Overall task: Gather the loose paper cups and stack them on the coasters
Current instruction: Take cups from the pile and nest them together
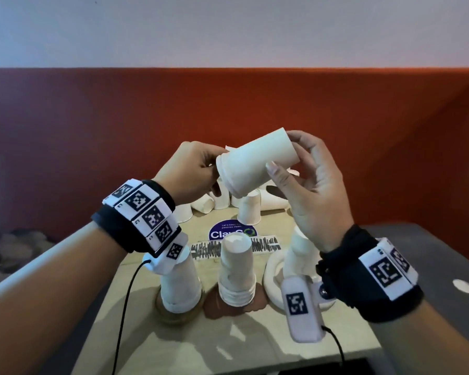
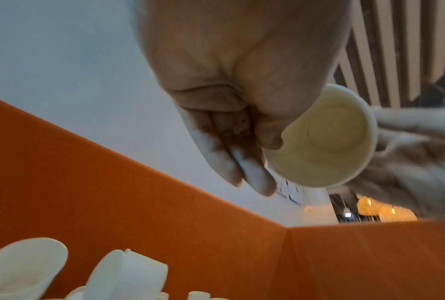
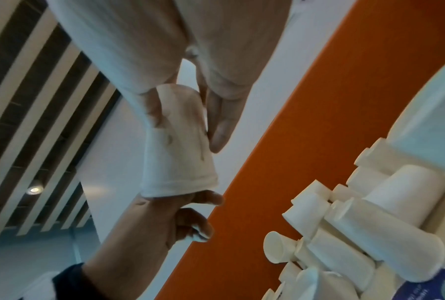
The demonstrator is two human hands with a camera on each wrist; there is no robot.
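Note:
Both hands hold a short nested set of white paper cups [image 1: 255,163] tilted in the air above the table. My left hand [image 1: 214,169] pinches its rim end, and my right hand [image 1: 295,158] grips the base end between thumb and fingers. The left wrist view looks into the cups' open mouth [image 2: 326,138]; the right wrist view shows their side [image 3: 177,146]. Below stand upside-down stacks: one [image 1: 180,285] on a round cork coaster [image 1: 173,313], one [image 1: 237,272] on a brown coaster [image 1: 214,309], and a third [image 1: 298,255] on a white ring coaster [image 1: 271,282], partly hidden by my right wrist.
Several loose cups [image 1: 222,201] lie heaped at the table's far edge against the orange wall [image 1: 92,131], with one upside-down cup [image 1: 251,211] in front. A blue round sticker [image 1: 220,234] and a scribbled strip [image 1: 209,249] mark the tabletop. Cables trail from both wrists.

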